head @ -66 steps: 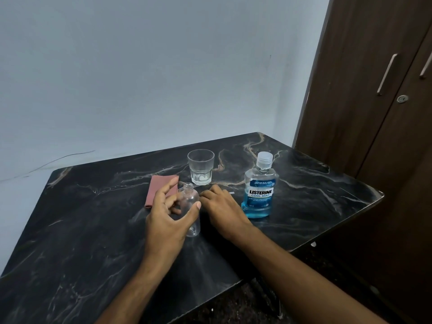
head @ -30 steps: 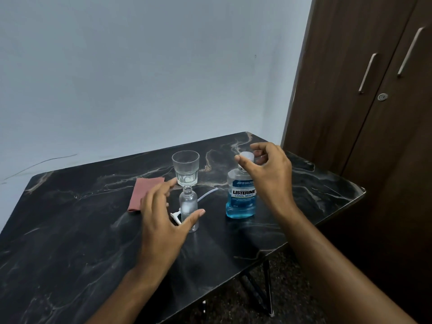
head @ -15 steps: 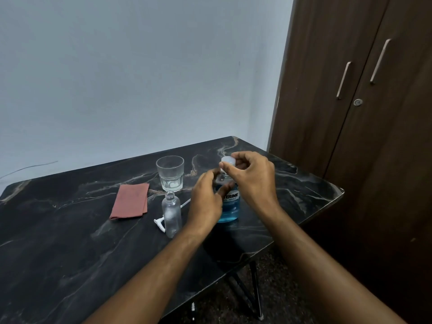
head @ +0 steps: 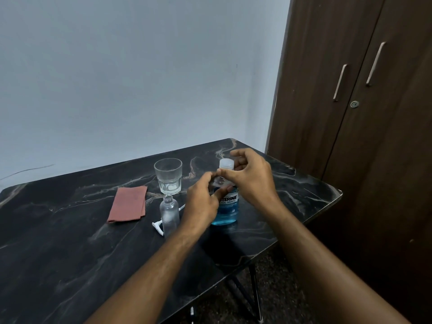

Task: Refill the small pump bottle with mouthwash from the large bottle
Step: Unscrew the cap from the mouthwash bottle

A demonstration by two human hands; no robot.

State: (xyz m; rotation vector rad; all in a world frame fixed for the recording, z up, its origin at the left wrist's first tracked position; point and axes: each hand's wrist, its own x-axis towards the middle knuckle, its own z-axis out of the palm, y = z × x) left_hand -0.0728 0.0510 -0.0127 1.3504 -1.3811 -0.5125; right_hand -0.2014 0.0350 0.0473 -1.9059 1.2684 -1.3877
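Note:
The large mouthwash bottle (head: 228, 210), blue liquid with a white cap (head: 225, 163), stands upright on the black marble table (head: 70, 253). My left hand (head: 203, 202) wraps the bottle's body from the left. My right hand (head: 249, 178) pinches the cap from the right and above. The small clear bottle (head: 169, 212) stands uncapped just left of my left hand, apart from it. Its white pump head (head: 157, 226) with its tube lies flat on the table behind and beside the small bottle.
A clear drinking glass (head: 168, 175) stands behind the small bottle. A folded reddish cloth (head: 128, 204) lies to the left. The table's right edge (head: 327, 204) is close to the large bottle. A dark wooden wardrobe (head: 362, 113) fills the right side.
My left hand left the small bottle and moved right onto the large bottle. My right hand rose from the table to the cap and now grips it. The view shifted rightward.

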